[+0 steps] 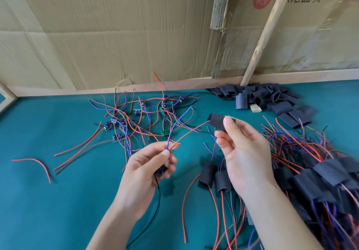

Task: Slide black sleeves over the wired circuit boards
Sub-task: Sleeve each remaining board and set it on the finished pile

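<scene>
My left hand [150, 167] grips a small wired circuit board [161, 170], mostly hidden in the palm, and pinches its blue and red wires [175, 133] near my thumb. Those wires run up and right to the open mouth of a black sleeve [216, 121]. My right hand [240, 148] pinches that sleeve between thumb and fingers, above the green table. A black wire [155, 207] hangs down from my left hand.
Several bare wired boards [124, 121] lie tangled at the table's middle back. A heap of loose black sleeves [262, 98] sits at the back right. Sleeved boards [320, 179] pile up at the right. A loose red wire [37, 162] lies left. Cardboard walls [116, 36] stand behind.
</scene>
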`<state>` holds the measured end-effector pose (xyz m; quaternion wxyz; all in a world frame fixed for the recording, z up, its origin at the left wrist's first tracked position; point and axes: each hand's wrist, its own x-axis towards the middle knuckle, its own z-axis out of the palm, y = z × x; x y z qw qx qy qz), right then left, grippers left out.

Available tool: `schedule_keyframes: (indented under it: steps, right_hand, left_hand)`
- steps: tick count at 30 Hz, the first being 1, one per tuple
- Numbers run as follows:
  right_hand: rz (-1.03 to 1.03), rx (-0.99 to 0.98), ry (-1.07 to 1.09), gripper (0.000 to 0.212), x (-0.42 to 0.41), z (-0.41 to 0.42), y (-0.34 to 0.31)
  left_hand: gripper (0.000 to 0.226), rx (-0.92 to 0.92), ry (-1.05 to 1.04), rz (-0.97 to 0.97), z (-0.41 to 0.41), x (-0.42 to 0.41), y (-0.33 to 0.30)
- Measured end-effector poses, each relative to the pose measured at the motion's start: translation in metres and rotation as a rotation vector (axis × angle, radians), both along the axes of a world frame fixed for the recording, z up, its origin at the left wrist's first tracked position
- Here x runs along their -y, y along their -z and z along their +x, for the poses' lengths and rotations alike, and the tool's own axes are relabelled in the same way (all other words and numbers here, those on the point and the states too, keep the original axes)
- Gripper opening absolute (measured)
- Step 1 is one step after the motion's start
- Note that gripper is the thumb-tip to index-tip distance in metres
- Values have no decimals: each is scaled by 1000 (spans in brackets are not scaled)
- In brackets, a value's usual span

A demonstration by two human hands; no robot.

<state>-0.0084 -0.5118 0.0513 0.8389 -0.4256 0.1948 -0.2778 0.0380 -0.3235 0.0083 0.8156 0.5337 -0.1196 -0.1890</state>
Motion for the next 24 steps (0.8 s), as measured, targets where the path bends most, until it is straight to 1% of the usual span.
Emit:
schedule_keyframes:
  steps: [3, 5, 8, 13, 15, 19, 20, 21, 24]
  right_hand:
    - [-9, -11, -27, 5, 2, -1, -1]
    - [-31, -20, -50, 4, 2, -1, 0]
    - [-48, -29, -70, 4, -1, -1, 0]
    - [41, -48, -98, 22, -1, -1, -4]
    - [50, -37, -109, 18, 1, -1, -7]
    - [12, 1, -178, 2, 4, -4, -9]
    - [1, 6, -210, 4, 5, -4, -9]
    - [-12, 5, -247, 11, 5, -4, -9]
    - [-50, -52, -339, 37, -1, -3, -6]
  left_hand:
    - [16, 2, 11, 9, 0, 0, -1]
    - [14, 0, 16, 15, 0, 0, -1]
    - [19, 9, 28, 37, -1, -1, 0]
    - [19, 31, 86, 93, -1, -2, -1]
    - [20, 37, 112, 106, -1, -2, -1]
    - [21, 35, 115, 123, 0, -3, -2]
    - [21, 31, 116, 126, 0, -3, -2]
    - [21, 28, 118, 129, 0, -3, -3]
    - [22, 24, 124, 135, 0, -1, -4]
